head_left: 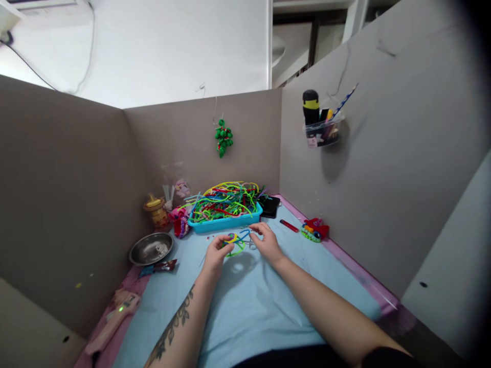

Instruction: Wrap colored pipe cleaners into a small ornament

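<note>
My left hand [216, 253] pinches a small coiled pipe-cleaner piece [232, 237] in yellow, purple and blue between thumb and fingers. A bright green strand [241, 249] loops down from it. On the other side, my right hand [267, 244] has thumb and index finger at the end of a blue pipe cleaner [243, 235] that bends out of the piece. Under the hands, partly covered, a pair of scissors [252, 245] lies on the light blue cloth [264, 306]. Both hands are just above the cloth, in front of the tray.
A blue tray [226, 224] heaped with coloured pipe cleaners stands at the back. Left are a metal bowl [141, 253], a jar [156, 214] and a pink device [115, 319]. Right lie a red cutter [289, 226] and colourful pieces [315, 230]. Grey panels [245, 138] enclose three sides.
</note>
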Action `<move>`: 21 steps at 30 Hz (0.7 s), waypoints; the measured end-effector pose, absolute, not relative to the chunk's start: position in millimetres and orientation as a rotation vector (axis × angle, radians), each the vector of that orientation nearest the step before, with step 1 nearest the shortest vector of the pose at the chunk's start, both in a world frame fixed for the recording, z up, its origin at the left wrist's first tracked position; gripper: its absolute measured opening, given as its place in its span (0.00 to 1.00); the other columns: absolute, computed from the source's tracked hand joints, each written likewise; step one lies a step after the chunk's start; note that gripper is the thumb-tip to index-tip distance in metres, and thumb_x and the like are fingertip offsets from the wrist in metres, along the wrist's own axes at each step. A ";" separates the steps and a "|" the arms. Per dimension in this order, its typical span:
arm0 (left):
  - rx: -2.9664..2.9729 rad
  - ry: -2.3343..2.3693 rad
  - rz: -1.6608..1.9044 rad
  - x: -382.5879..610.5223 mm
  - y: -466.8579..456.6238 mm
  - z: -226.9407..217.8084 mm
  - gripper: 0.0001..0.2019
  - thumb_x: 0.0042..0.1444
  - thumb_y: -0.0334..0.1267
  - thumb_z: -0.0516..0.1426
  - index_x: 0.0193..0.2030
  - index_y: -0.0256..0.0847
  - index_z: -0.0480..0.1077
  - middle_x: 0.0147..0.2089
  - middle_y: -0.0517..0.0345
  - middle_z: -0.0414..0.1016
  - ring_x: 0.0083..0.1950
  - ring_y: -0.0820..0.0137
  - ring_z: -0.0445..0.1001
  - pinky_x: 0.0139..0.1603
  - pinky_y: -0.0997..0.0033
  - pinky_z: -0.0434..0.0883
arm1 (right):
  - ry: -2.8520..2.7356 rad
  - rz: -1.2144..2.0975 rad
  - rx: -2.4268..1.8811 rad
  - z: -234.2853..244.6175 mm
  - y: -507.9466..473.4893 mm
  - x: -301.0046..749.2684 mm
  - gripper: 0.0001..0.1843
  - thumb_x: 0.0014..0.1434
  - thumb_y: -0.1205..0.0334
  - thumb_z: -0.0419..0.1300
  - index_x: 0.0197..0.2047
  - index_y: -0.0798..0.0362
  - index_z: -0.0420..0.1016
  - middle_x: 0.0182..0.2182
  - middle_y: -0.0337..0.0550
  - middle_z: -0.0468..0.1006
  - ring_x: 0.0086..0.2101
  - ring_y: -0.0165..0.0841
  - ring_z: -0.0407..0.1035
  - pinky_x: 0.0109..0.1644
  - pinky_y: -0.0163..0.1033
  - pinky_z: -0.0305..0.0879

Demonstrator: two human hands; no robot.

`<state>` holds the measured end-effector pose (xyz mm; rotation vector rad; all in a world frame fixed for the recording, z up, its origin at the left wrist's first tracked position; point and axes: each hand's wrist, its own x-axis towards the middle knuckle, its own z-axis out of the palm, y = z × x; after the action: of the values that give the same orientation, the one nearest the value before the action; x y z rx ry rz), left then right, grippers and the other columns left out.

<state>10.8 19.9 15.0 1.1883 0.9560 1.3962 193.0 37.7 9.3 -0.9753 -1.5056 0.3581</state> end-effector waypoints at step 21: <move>1.142 0.880 1.297 6.8 25.3 9.8 0.18 0.37 0.37 0.66 0.37 0.38 0.71 0.32 0.59 0.75 0.28 0.75 0.69 0.32 0.75 0.64 | -1.361 0.667 -0.901 1.8 32.5 178.9 0.05 0.51 0.61 0.56 0.30 0.52 0.71 0.25 0.38 0.73 0.26 0.31 0.66 0.30 0.34 0.63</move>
<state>6.8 25.3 9.8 1.1416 0.8804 1.2973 178.9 32.5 1.8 -0.9015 -1.3614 0.6667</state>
